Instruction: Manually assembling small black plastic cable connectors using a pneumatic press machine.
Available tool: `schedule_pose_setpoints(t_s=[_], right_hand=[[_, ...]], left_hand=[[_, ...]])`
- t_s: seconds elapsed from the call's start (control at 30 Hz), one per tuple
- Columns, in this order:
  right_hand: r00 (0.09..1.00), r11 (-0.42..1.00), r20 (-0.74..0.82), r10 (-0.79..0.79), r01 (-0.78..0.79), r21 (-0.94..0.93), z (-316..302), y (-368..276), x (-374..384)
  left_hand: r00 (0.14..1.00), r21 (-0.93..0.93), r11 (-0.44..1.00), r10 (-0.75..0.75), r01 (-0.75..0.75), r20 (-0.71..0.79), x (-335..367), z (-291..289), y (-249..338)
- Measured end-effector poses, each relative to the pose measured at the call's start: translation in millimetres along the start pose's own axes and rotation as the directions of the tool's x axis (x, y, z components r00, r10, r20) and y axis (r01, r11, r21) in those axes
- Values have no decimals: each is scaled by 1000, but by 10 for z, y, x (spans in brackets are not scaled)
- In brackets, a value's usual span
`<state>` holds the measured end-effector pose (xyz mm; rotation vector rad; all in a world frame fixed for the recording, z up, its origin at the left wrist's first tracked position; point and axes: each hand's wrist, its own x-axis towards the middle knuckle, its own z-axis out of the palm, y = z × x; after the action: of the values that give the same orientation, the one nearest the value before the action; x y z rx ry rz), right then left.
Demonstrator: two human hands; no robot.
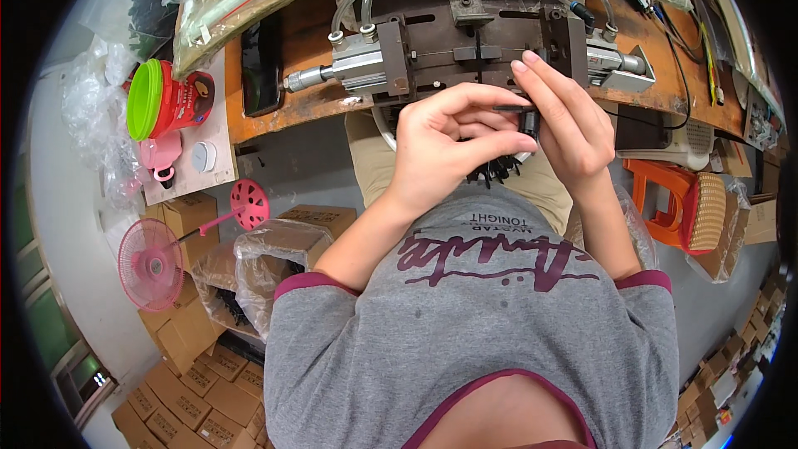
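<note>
Over my lap, my left hand (453, 129) has its thumb and fingers closed on a small black part (529, 123), which looks like a short cylinder with a thin flat piece. Its exact kind is too small to tell. My right hand (573, 120) lies alongside the part, fingers stretched out straight and touching or nearly touching it; its thumb is hidden. Beneath my hands, a pile of small black pieces (496, 169) shows against my shirt. Just beyond my fingertips stands a dark metal fixture (440, 33), with a pneumatic cylinder (357, 66) at its left side and another (611, 62) at its right.
The wooden bench (307, 108) curves across the front, with a black phone-like slab (262, 66) on it. At left are a red and green bucket (179, 100), a pink fan (151, 264) and cardboard boxes (187, 399). An orange stool (665, 199) stands at right.
</note>
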<state>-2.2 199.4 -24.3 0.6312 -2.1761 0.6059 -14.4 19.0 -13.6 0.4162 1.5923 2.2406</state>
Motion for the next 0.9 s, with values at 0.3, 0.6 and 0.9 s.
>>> schedule_pose_setpoints(t_s=[0.3, 0.6, 0.9], right_hand=[[712, 575, 68, 699, -616, 539, -92, 40, -52], [570, 310, 328, 753, -747, 588, -179, 14, -56], [309, -241, 673, 672, -768, 593, -99, -110, -31]], left_hand=[[849, 869, 282, 469, -406, 245, 40, -224, -228], [867, 928, 33, 371, -371, 333, 176, -215, -296], [791, 736, 369, 493, -567, 362, 126, -129, -194]])
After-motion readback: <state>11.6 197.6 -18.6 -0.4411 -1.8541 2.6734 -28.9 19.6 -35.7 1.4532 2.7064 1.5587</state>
